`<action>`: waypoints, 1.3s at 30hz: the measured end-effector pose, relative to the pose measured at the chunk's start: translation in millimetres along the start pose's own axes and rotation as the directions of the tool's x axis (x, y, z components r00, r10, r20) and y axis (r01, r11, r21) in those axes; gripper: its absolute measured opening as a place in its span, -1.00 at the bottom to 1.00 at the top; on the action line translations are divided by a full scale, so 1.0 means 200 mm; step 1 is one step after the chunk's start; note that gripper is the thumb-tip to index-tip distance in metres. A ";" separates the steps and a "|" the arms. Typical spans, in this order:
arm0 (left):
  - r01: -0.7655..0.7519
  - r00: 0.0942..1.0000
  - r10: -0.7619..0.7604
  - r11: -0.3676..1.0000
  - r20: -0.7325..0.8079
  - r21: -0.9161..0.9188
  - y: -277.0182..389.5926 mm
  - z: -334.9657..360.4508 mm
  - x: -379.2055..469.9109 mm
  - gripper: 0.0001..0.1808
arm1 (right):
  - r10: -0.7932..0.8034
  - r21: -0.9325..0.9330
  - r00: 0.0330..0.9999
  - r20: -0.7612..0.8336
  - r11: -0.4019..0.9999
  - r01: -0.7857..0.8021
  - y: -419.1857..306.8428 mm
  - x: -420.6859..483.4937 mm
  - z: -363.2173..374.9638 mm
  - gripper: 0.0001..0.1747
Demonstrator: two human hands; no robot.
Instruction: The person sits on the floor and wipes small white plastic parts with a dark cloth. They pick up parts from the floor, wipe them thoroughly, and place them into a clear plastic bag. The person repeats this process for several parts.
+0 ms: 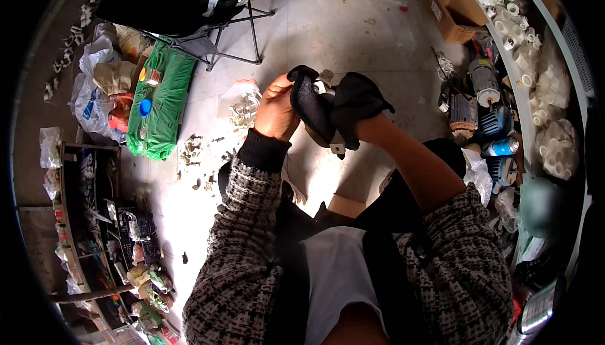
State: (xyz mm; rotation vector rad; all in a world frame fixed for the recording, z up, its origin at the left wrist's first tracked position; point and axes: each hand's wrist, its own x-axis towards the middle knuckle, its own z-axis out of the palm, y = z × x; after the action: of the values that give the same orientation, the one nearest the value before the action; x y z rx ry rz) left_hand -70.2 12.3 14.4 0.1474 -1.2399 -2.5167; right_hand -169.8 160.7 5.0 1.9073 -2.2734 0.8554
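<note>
My left hand (pixel 276 108) pinches the edge of a black cloth (pixel 308 101), which is folded around a light metal part (pixel 338 145). One end of that part shows above the cloth and another below; the middle is covered. At the right, my right hand (pixel 371 128) is mostly hidden by black cloth, with only the wrist side bare, and it grips the part through the fabric. Both hands are raised above the floor, in front of my knees. Small metal fittings (pixel 245 108) lie in a clear plastic bag beyond my left wrist.
Loose small parts (pixel 191 149) are scattered on the concrete floor. A black folding chair (pixel 179 4) stands at upper left, near a green-wrapped package (pixel 163 99). Electric motors (pixel 484 82) and an open cardboard box (pixel 456 12) line the right. A crowded shelf (pixel 90 203) is at left.
</note>
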 end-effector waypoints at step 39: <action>-0.377 0.925 0.357 0.828 0.129 0.414 -0.10 0.16 -0.13 -0.66 | -0.097 -0.058 0.925 -0.367 0.995 0.082 -0.09 0.03 0.06 -0.84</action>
State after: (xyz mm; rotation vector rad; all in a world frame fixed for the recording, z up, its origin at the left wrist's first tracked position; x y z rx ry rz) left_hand -57.4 56.6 15.8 -0.0474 -1.6544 -1.8989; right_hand -151.0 148.0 3.6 1.6485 -1.9517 1.0431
